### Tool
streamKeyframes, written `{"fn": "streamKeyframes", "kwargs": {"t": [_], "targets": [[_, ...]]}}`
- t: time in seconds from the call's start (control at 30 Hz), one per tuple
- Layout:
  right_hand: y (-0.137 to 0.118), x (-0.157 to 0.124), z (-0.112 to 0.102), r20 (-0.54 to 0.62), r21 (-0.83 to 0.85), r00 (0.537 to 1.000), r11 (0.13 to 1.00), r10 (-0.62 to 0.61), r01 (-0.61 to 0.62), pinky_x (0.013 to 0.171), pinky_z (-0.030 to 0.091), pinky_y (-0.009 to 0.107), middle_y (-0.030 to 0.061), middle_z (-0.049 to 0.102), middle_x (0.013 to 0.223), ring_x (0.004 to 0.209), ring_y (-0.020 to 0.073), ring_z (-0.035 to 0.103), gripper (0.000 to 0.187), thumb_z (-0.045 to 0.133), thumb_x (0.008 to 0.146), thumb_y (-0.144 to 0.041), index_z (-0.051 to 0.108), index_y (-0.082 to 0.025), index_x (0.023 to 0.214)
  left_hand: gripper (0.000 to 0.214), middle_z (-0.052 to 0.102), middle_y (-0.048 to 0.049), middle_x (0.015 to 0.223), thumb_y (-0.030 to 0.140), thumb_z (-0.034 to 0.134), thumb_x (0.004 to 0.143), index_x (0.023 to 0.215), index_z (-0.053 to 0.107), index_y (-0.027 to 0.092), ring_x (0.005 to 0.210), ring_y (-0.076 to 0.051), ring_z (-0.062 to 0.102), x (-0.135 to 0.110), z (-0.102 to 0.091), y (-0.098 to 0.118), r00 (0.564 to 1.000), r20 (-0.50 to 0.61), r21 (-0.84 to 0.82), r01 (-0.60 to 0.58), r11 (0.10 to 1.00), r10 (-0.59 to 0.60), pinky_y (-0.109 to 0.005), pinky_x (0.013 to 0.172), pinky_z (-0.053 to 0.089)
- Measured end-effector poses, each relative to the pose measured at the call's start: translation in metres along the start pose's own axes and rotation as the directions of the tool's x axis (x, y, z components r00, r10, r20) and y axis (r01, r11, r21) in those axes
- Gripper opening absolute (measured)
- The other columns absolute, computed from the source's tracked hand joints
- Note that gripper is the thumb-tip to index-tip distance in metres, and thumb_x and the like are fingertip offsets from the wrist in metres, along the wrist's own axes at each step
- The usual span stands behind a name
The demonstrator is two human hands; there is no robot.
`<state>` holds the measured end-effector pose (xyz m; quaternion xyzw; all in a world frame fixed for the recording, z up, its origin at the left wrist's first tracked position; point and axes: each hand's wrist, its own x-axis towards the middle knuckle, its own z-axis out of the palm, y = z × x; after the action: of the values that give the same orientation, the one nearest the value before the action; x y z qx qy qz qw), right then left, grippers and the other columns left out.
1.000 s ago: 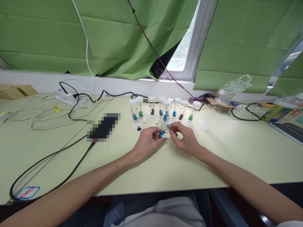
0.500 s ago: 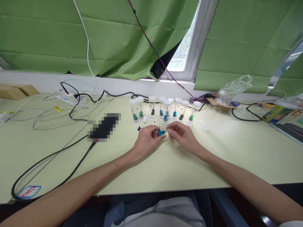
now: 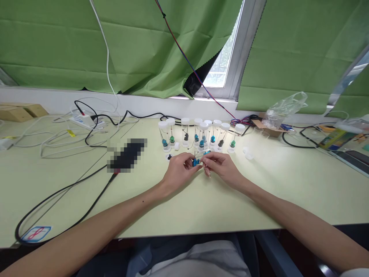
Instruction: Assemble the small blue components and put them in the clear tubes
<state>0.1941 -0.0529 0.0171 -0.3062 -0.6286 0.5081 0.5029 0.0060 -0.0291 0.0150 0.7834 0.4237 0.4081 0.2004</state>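
Note:
My left hand (image 3: 179, 173) and my right hand (image 3: 223, 167) meet over the pale green table (image 3: 201, 204), fingertips pinched together. Between them is a small blue part (image 3: 196, 162), gripped by my left fingers. My right fingers hold a small clear tube (image 3: 204, 154) against it. Just behind stands a row of clear vials with white caps (image 3: 198, 132), each with a blue, green or black piece on a thin wire inside. A loose white cap with a black piece (image 3: 168, 157) lies left of my hands.
Loose white caps (image 3: 247, 153) lie right of the vials. A black device (image 3: 127, 154) with a black cable (image 3: 57, 196) lies to the left, beyond it a power strip (image 3: 83, 121) and tangled white cables. A plastic bag (image 3: 284, 105), box and more cables sit at right.
My hands have drawn closer together, and the right hand has shifted left, bringing the clear tube against the blue part. The vials have not moved.

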Motion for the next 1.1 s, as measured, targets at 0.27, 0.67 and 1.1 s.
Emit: {"fn": "streamKeyframes", "kwargs": {"t": [0.27, 0.67, 1.1], "targets": [[-0.0005, -0.001, 0.0011, -0.024, -0.014, 0.999, 0.999, -0.03, 0.029, 0.059, 0.052, 0.027, -0.0011, 0.061, 0.066, 0.057, 0.0107, 0.058, 0.022, 0.069, 0.089, -0.039, 0.071, -0.017, 0.088, 0.017, 0.062, 0.0016, 0.066, 0.032, 0.072, 0.078, 0.083, 0.068, 0.017, 0.058, -0.011, 0.054, -0.0019, -0.0006, 0.0042, 1.0, 0.005, -0.058, -0.017, 0.998, 0.017, -0.024, 0.056, 0.045], [-0.003, -0.0027, 0.0011, -0.084, -0.031, 0.994, 0.997, -0.072, 0.07, 0.052, 0.051, 0.027, -0.0025, 0.062, 0.06, 0.051, 0.0112, 0.058, 0.017, 0.077, 0.082, -0.033, 0.071, -0.018, 0.082, 0.02, 0.062, 0.0016, 0.067, 0.034, 0.074, 0.076, 0.085, 0.068, 0.017, 0.059, -0.011, 0.054, -0.0044, -0.0007, 0.0084, 1.0, 0.027, -0.109, 0.016, 0.994, -0.013, -0.023, 0.056, 0.046], [-0.0056, -0.0073, 0.0057, -0.109, -0.199, 0.981, 0.971, -0.16, 0.136, 0.051, 0.047, 0.027, -0.0023, 0.059, 0.059, 0.05, 0.0106, 0.054, 0.018, 0.072, 0.085, -0.035, 0.068, -0.018, 0.079, 0.021, 0.063, 0.0005, 0.069, 0.036, 0.072, 0.079, 0.088, 0.068, 0.017, 0.061, -0.011, 0.056, -0.0054, 0.0002, 0.0064, 0.999, 0.029, -0.088, -0.042, 0.995, 0.045, -0.024, 0.058, 0.048]]}}
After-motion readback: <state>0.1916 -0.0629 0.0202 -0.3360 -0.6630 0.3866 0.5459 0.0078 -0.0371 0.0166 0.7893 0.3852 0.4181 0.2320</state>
